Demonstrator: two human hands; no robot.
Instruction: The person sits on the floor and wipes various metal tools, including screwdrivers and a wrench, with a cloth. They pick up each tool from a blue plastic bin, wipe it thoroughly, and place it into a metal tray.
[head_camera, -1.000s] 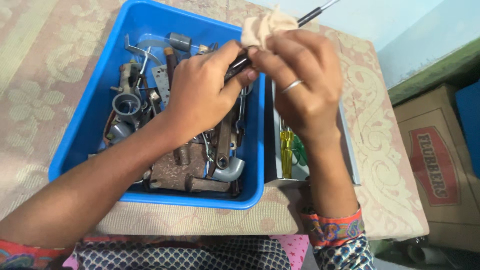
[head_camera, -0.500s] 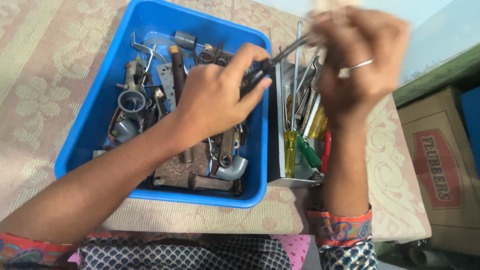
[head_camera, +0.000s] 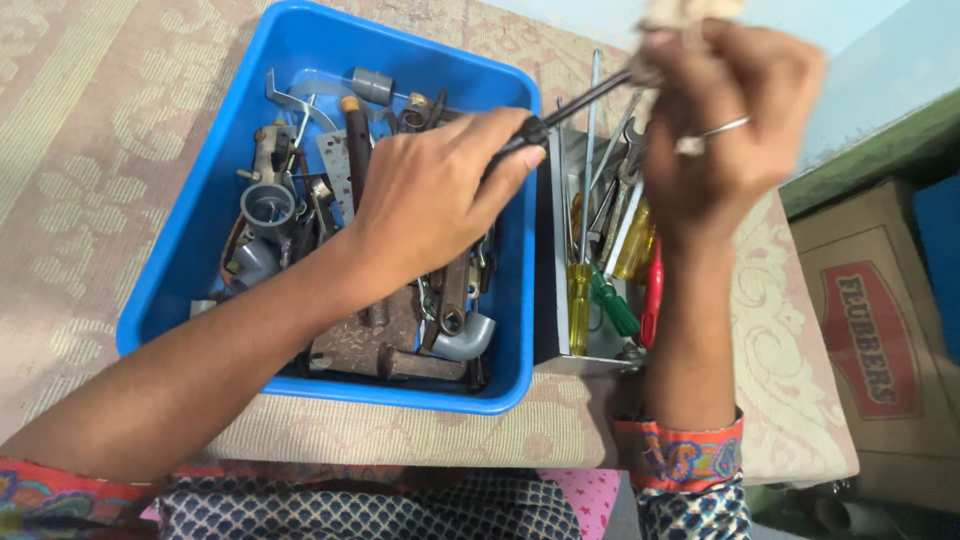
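A dark-handled screwdriver (head_camera: 560, 112) is gripped at its handle by the fingers of the left hand (head_camera: 430, 200), above the far right corner of the blue bin (head_camera: 200, 190). Its slim shaft slants up and to the right, where its far end is wrapped in a pale cloth (head_camera: 690, 12) pinched by the clenched fingers of the right hand (head_camera: 720, 130). Compared with a second ago, the cloth has been drawn away from the handle and out along the shaft, so the wiping is judged to have reached the tip end. With the right hand lifted, the grey metal box (head_camera: 600, 290) just right of the bin is uncovered, showing yellow, green and red-handled screwdrivers. The bin, filled with rusty fittings and grey pipe elbows, rests on the patterned worktop (head_camera: 80, 150).
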